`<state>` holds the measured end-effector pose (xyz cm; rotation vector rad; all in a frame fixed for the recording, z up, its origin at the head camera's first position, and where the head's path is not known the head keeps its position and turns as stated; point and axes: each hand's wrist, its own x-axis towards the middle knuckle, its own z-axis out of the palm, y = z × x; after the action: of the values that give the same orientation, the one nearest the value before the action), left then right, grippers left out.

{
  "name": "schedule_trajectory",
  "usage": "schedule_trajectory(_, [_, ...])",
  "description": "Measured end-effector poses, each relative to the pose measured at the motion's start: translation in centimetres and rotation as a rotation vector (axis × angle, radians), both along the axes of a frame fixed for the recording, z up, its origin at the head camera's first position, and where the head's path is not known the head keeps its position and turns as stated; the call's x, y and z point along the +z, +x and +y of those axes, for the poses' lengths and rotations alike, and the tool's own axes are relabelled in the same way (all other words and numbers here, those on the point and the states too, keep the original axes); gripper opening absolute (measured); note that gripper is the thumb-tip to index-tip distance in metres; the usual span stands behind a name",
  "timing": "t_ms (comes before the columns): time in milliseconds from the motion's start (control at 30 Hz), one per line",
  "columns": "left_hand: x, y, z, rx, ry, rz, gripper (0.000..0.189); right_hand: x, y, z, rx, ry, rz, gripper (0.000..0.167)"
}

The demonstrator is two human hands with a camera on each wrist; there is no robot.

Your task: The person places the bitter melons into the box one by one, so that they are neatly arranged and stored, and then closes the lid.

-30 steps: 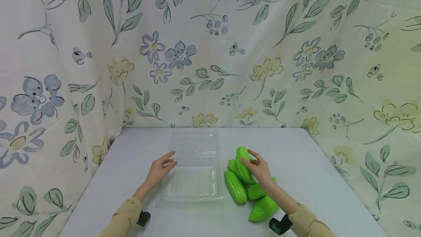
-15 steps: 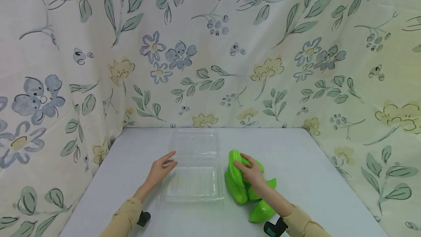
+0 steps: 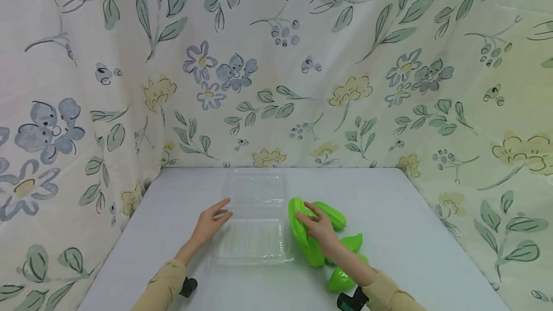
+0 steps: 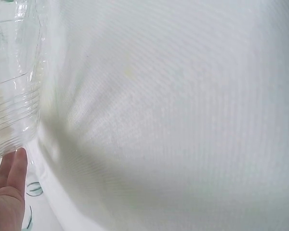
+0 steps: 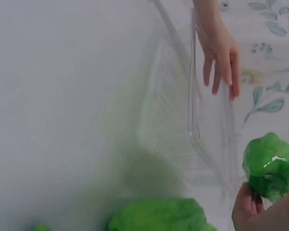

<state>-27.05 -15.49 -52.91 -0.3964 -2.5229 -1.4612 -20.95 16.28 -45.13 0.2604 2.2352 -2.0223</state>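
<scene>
My right hand [image 3: 320, 230] grips a long, ribbed green vegetable [image 3: 298, 222] beside the right edge of a clear plastic clamshell box [image 3: 255, 259]. In the right wrist view, the held vegetable [image 5: 269, 161] shows a lumpy, shiny end above my fingertips. My left hand [image 3: 209, 224] is at the box's left side, near the fold between lid and base, with loosely extended fingers. Its fingertips meet the box wall [image 4: 14, 120] in the left wrist view; whether they press on it I cannot tell. The box lies unfolded, its lid [image 3: 255, 186] toward the back.
More green vegetables lie around and under my right forearm: one behind the hand [image 3: 331, 215], another below the held one [image 3: 314, 257], a pointed one [image 3: 353, 242] and one nearest the front [image 3: 340, 281]. A white table [image 3: 371, 191] bears everything; a flowered curtain [image 3: 276, 71] hangs behind.
My right hand has carried the held green vegetable leftward, from above the pile to the box's right edge, uncovering the vegetable behind it. The left hand and the box have stayed put.
</scene>
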Motion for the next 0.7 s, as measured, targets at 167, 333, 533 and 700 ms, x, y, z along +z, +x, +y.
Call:
schedule_trajectory(167, [-0.1,0.0,0.0,0.005,0.003,0.010,0.048,0.0,0.0,-1.0,0.008,0.000,0.001,0.064])
schedule_trajectory(333, [-0.2,0.0,0.0,0.001,0.010,0.009,0.048,-0.2,0.0,-2.1,0.031,-0.004,-0.005,0.065])
schedule_trajectory(533, [-0.1,0.0,0.0,-0.009,0.014,0.004,0.048,-0.5,0.1,-3.5,0.068,-0.038,0.024,0.065])
schedule_trajectory(700, [0.0,0.1,-0.1,-0.017,0.015,-0.008,0.048,-0.8,0.2,-4.6,0.100,-0.062,0.022,0.066])
